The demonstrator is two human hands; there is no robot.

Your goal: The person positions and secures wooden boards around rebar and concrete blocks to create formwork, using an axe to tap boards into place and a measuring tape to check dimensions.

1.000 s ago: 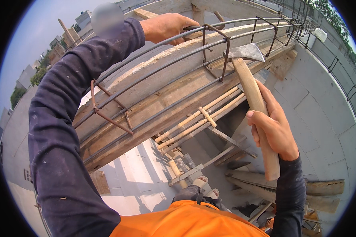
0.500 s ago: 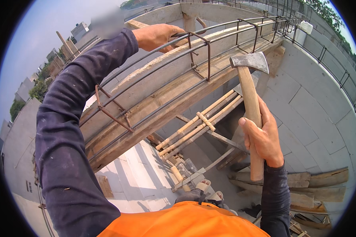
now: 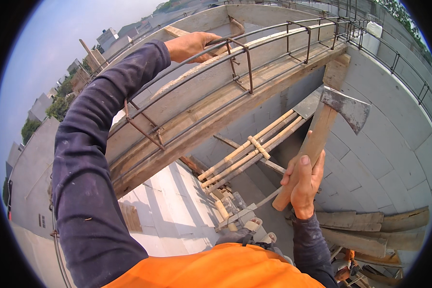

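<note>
My right hand (image 3: 307, 185) is closed around the wooden handle of a hatchet (image 3: 325, 122). The hatchet's grey, worn metal head is uppermost, with its blade to the right, and the handle slants down to the left. My left arm reaches forward along the rebar cage (image 3: 249, 69). At the cage's far side my left hand (image 3: 192, 47) is closed beside a rebar stirrup and a piece of wood. What its curled fingers grip is partly hidden. The cage lies in a trough between a pale board (image 3: 273, 44) and a wooden plank (image 3: 187, 149).
Below are bamboo poles (image 3: 247, 149) lashed together and a grey block wall (image 3: 369, 158). Loose planks (image 3: 355, 240) lie at the lower right, near another person in orange (image 3: 343, 271). Rooftops stand far off at the left.
The hatchet has swung to the right and tilted, its head now lower and farther right. My right hand has turned with it. My left hand stays at the cage; the view has shifted slightly.
</note>
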